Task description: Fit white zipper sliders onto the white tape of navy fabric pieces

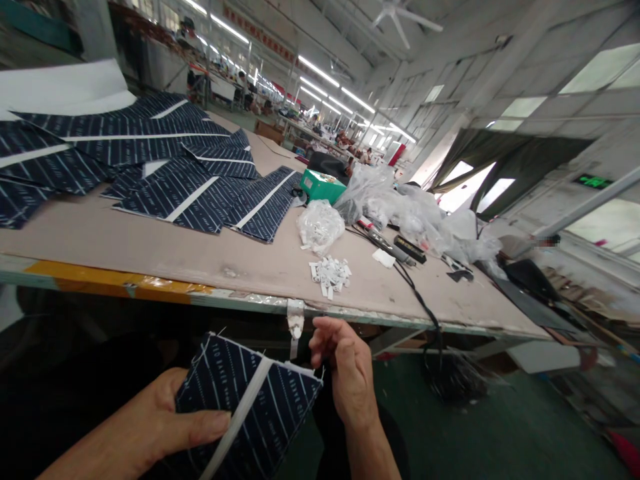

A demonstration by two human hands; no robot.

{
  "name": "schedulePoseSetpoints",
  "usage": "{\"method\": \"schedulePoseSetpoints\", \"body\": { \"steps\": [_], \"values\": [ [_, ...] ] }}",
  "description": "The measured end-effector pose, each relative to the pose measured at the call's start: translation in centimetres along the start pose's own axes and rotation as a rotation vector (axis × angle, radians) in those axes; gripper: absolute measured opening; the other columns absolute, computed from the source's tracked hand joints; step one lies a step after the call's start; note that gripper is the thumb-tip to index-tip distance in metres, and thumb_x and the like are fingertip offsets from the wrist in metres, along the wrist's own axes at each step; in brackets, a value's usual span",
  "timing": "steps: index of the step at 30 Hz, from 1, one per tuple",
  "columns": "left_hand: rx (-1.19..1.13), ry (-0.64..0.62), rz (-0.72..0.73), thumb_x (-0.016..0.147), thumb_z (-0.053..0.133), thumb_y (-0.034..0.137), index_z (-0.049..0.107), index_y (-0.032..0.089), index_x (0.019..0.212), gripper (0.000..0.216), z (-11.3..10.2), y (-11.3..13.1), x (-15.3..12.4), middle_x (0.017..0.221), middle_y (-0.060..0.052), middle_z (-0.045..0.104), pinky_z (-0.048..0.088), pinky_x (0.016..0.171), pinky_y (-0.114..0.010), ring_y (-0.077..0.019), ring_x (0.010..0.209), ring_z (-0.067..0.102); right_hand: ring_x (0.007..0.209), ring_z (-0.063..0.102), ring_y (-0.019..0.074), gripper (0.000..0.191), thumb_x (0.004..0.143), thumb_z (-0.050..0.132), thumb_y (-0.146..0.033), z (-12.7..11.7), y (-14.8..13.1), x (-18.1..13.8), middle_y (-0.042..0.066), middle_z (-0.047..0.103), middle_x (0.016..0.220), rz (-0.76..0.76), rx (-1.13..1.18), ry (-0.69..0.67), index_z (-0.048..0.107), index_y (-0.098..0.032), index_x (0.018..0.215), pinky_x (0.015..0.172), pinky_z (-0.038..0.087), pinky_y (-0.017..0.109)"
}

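Note:
Below the table edge, my left hand (pixel 150 423) grips a navy fabric piece with thin white stripes and a white band (pixel 255 407), thumb pressed on its lower part. My right hand (pixel 345 367) is at the piece's upper right corner, fingers curled and pinched near a small white tag (pixel 295 327) hanging from the table edge. What the right fingers hold is too small to make out. On the table just beyond lies a small heap of white tags (pixel 330 275).
Several matching navy striped pieces (pixel 190 193) are spread over the brown table (pixel 150 247). Farther right are a clear bag of white bits (pixel 319 227), a green box (pixel 323 185), crumpled plastic bags (pixel 400 207), and a black cable (pixel 415 293) running over the edge. Distant workers sit at the back.

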State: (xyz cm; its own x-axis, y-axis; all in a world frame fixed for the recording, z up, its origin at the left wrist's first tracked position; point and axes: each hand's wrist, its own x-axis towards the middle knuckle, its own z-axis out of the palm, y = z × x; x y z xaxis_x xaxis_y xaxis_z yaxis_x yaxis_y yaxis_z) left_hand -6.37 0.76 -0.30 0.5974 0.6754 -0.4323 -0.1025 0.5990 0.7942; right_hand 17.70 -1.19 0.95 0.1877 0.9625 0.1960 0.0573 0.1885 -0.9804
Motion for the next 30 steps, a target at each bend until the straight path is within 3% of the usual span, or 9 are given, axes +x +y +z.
{"method": "schedulePoseSetpoints", "body": {
  "steps": [4,8,13,16,20,25,28,30],
  "values": [
    [0.048,-0.080,0.013,0.065,0.090,0.050,0.089,0.023,0.091,0.037,0.0,-1.4,1.2,0.077,-0.007,0.086,0.060,0.068,-0.035,-0.0322,0.070,0.078,0.072,0.064,0.0160,0.044,0.058,0.095,-0.037,0.3,-0.3,-2.6,0.002,0.077,0.084,0.314,0.113,-0.064,0.084,-0.023,0.098,0.067,0.051,0.024],
    [0.097,-0.029,0.017,0.067,0.090,0.046,0.088,0.023,0.085,0.029,1.3,-1.7,1.8,0.074,-0.003,0.084,0.059,0.068,-0.034,-0.0296,0.070,0.076,0.059,0.059,0.0139,0.027,0.058,0.093,-0.037,1.5,-0.5,-3.6,0.002,0.075,0.069,0.421,0.198,0.057,0.086,-0.021,0.078,0.060,0.048,0.025],
    [0.256,0.127,0.200,0.068,0.090,0.048,0.084,0.025,0.087,0.031,3.4,-0.5,2.2,0.075,0.000,0.080,0.054,0.066,-0.026,-0.0226,0.072,0.071,0.056,0.059,0.0151,0.014,0.067,0.087,-0.034,1.6,-0.2,-3.6,0.003,0.074,0.064,0.334,0.065,0.081,0.085,-0.021,0.073,0.056,0.047,0.026],
    [0.296,0.184,0.235,0.073,0.085,0.053,0.082,0.023,0.076,0.030,4.1,0.0,2.5,0.067,0.000,0.074,0.049,0.061,-0.024,-0.0187,0.065,0.064,0.061,0.064,0.0171,0.010,0.071,0.084,-0.030,1.1,0.1,-3.8,0.003,0.076,0.069,0.236,-0.026,0.069,0.086,-0.023,0.078,0.058,0.049,0.026],
    [0.266,0.153,0.186,0.072,0.083,0.056,0.081,0.020,0.069,0.036,4.7,0.1,2.8,0.063,-0.001,0.070,0.046,0.061,-0.026,-0.0188,0.064,0.060,0.068,0.068,0.0181,0.009,0.080,0.082,-0.021,0.5,0.3,-4.2,0.002,0.076,0.075,-0.053,-0.110,0.011,0.086,-0.028,0.085,0.063,0.052,0.027],
    [0.061,0.222,0.130,0.060,0.091,0.053,0.078,0.019,0.061,0.036,4.9,-0.1,3.3,0.059,0.001,0.067,0.045,0.059,-0.025,-0.0156,0.061,0.056,0.067,0.067,0.0171,0.020,0.088,0.075,-0.011,0.7,-0.1,-4.6,0.003,0.076,0.077,-0.421,-0.248,-0.045,0.083,-0.028,0.096,0.062,0.052,0.028],
    [0.021,0.205,0.151,0.063,0.093,0.051,0.080,0.021,0.066,0.033,4.9,-0.4,3.4,0.065,0.001,0.073,0.049,0.064,-0.024,-0.0162,0.067,0.061,0.070,0.068,0.0171,0.023,0.087,0.073,-0.008,1.1,-0.1,-4.3,0.002,0.076,0.078,-0.424,-0.267,0.048,0.083,-0.027,0.095,0.064,0.053,0.027],
    [0.004,0.176,0.144,0.064,0.094,0.049,0.084,0.021,0.076,0.032,4.7,-0.7,3.3,0.076,-0.001,0.081,0.053,0.072,-0.026,-0.0196,0.075,0.068,0.070,0.069,0.0169,0.019,0.083,0.076,-0.010,1.2,0.0,-3.9,0.001,0.076,0.077,-0.278,-0.190,0.120,0.083,-0.027,0.090,0.064,0.054,0.026]
  ]
}}
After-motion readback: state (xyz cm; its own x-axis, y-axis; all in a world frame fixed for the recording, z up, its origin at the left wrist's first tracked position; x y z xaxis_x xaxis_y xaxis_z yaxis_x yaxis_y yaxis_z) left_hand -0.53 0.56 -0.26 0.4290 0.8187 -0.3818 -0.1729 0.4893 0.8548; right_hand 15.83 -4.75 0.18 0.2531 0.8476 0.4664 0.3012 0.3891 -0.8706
